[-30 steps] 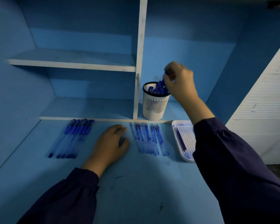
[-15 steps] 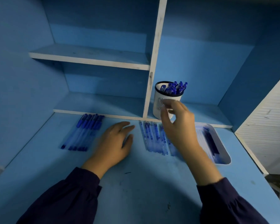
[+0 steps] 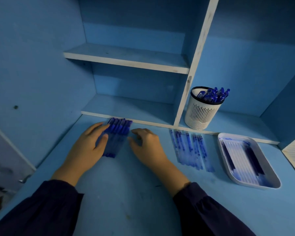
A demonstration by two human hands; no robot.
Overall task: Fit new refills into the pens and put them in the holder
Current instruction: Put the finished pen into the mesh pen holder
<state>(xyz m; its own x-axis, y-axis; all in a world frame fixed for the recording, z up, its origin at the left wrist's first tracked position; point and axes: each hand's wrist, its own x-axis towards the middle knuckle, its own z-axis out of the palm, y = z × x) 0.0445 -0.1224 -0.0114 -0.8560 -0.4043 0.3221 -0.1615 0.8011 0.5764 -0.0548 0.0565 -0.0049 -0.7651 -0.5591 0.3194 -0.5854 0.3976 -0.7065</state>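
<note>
A row of pens (image 3: pixel 117 138) is laid at the counter's (image 3: pixel 126 193) back left. To its right a second row (image 3: pixel 189 149) is set out, then a tray (image 3: pixel 259 186) with refills (image 3: pixel 240 157) in it. Behind these, the holder (image 3: pixel 202 114) is stood on the lower shelf (image 3: pixel 237 123).

The left sleeve (image 3: pixel 41 210) and right sleeve (image 3: pixel 211 217) are long, loose, dark navy fabric, gathered into soft pleats at snug wrist cuffs. The left hand (image 3: pixel 87 147) and right hand (image 3: pixel 148 147) are bare.

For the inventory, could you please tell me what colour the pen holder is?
The holder is white with a dark rim; head view.
</note>
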